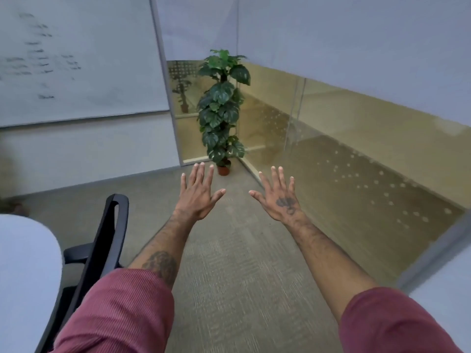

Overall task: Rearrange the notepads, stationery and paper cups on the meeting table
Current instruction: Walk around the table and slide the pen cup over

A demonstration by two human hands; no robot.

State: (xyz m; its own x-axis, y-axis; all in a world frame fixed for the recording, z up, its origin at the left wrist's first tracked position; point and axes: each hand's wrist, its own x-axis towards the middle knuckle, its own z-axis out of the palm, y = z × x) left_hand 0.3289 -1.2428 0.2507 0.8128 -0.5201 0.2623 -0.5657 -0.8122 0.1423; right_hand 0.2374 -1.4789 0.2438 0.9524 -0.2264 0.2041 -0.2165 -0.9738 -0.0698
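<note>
Two empty hands: left hand (197, 193) and right hand (279, 197) spread wide

Both of my arms reach straight ahead, backs of the hands up, every finger straight and fanned apart. Neither hand has hold of anything or touches anything; the two thumbs point toward each other with a gap between them. My red ribbed sleeves (122, 309) end above the elbows.

Below my hands lies grey-green carpet (242, 263). At my lower left, a rounded corner of the white table (23, 263) shows, with a black office chair (107, 240) just beside it. Where the notepads, stationery and paper cups sit I cannot tell: only that bare corner of the tabletop is in view.

Ahead, in the corner of the room, a tall leafy plant (221, 110) stands in a small brown pot (224, 169). A whiteboard (76, 59) with faint, blurred writing hangs on the left wall, and a glass partition (356, 149) runs along the right.
</note>
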